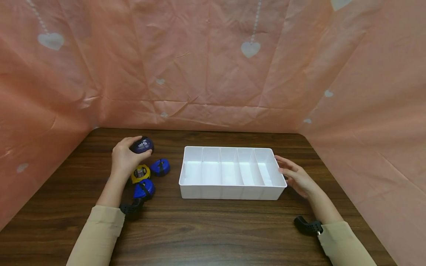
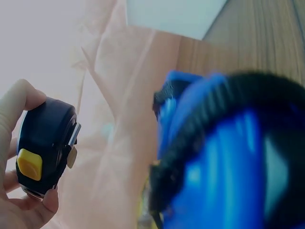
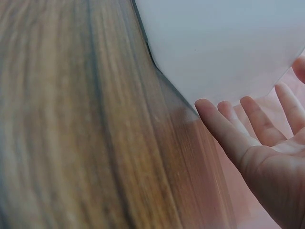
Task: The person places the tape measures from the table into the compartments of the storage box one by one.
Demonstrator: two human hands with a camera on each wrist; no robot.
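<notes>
presently a dark navy tape measure (image 1: pixel 142 145) is gripped by the left hand (image 1: pixel 124 159) at the left centre of the head view, thumb and curled fingers wrapped round it; in the left wrist view its yellow button (image 2: pixel 30 164) and metal tape tip are seen at the lower left. the right hand (image 1: pixel 296 176) is held flat and relaxed, its straight fingers (image 3: pixel 224 126) laid against the right end wall of the white divided tray (image 1: pixel 233 192), which sits at the centre of the frame on the dark wooden table (image 1: pixel 213 232)

a slip is judged possible, since the rounded case is held mostly from one side and could roll out of the fingers. the tray could also be nudged sideways if the flat right hand is pressed harder, because nothing else is seen bracing it

just below the left hand, three more tape measures are clustered: a yellow one (image 1: pixel 140 173) partly hidden by the wrist, a blue one (image 1: pixel 160 167) to its right, and another blue one (image 1: pixel 144 189) lower down, which fills the right of the left wrist view as a blur. these are lying between the left arm and the tray and could be knocked by the wrist. a pink cloth with white hearts (image 1: pixel 213 62) is hung behind and to both sides
</notes>
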